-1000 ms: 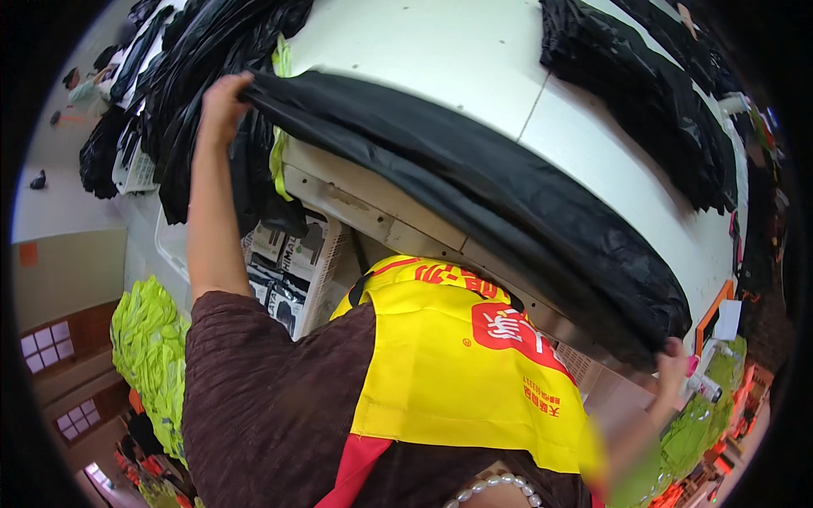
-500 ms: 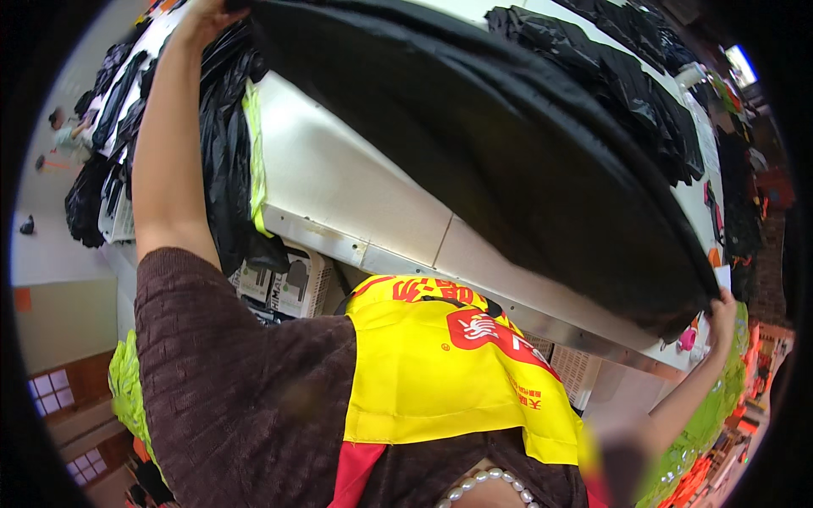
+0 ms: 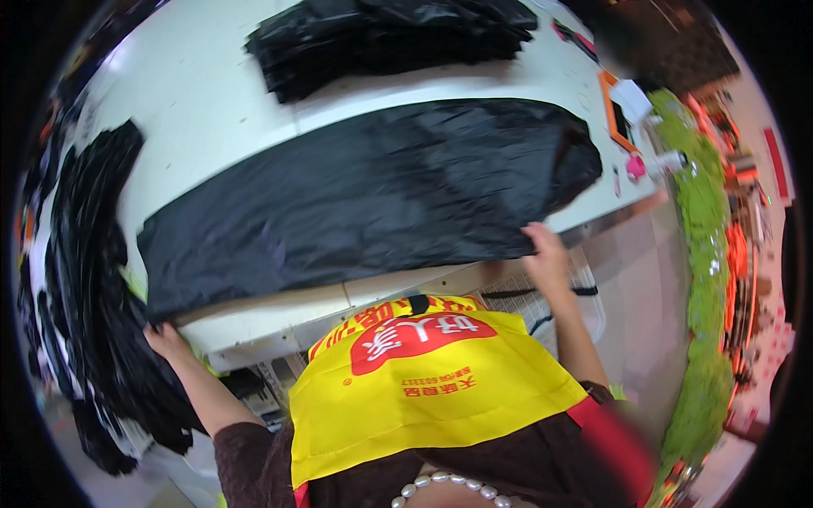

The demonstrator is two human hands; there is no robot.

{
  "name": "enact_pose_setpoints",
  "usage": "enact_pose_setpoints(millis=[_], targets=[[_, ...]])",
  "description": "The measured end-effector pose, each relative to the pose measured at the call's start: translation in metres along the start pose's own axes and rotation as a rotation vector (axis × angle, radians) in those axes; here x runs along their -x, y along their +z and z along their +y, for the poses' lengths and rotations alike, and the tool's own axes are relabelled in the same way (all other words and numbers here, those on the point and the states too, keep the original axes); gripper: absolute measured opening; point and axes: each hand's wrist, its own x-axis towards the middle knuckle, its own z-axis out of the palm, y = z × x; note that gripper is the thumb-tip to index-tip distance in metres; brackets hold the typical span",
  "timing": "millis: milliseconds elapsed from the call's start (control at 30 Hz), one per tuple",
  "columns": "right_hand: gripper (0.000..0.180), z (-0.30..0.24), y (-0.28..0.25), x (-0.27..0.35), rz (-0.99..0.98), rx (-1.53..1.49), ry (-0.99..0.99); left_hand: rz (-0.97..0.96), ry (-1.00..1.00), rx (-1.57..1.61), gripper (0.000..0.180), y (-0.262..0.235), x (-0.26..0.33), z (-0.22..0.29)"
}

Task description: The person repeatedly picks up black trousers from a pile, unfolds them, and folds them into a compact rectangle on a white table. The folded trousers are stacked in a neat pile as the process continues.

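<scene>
A long black piece of thin, slightly shiny cloth (image 3: 364, 190) lies stretched across the white table, its right end rounded and a little bunched. At its near left corner, my left hand (image 3: 167, 340) is closed on the edge. My right hand (image 3: 546, 254) pinches the near edge toward the right end, the thumb and fingertips partly hidden by the cloth. Close to my left hand, a pile of similar black pieces (image 3: 89, 262) hangs over the table's left side.
Another black stack (image 3: 381, 38) lies at the far side of the white table (image 3: 199, 135). At the right edge are an orange-framed object (image 3: 616, 110), a pink item (image 3: 635, 166) and a clear bottle (image 3: 669, 162). Lime-green material (image 3: 694, 254) is heaped beyond. A crate (image 3: 508, 296) stands below.
The black cloth, held up and spread between my raised hands, has come down flat onto the table. Both hands have lowered to its near edge, and my view has shifted.
</scene>
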Motion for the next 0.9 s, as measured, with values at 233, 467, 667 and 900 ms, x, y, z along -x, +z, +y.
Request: enact_pose_setpoints(millis=[233, 467, 667, 900], targets=[[0.035, 0.024, -0.038, -0.019, -0.207, -0.222, 0.412, 0.376, -0.477, 0.142, 0.058, 0.152, 0.117, 0.035], [0.081, 0.218, -0.052, -0.132, 0.273, 0.094, 0.694, 0.254, -0.565, 0.32, 0.065, 0.193, 0.15, 0.055], [0.088, 0.229, -0.073, -0.187, 0.213, -0.243, 0.993, 0.306, -0.7, 0.265, 0.061, 0.221, 0.181, 0.051], [0.059, 0.292, -0.061, -0.209, -0.171, -0.356, 1.074, 0.397, -0.796, 0.154, 0.054, 0.173, 0.151, -0.013]])
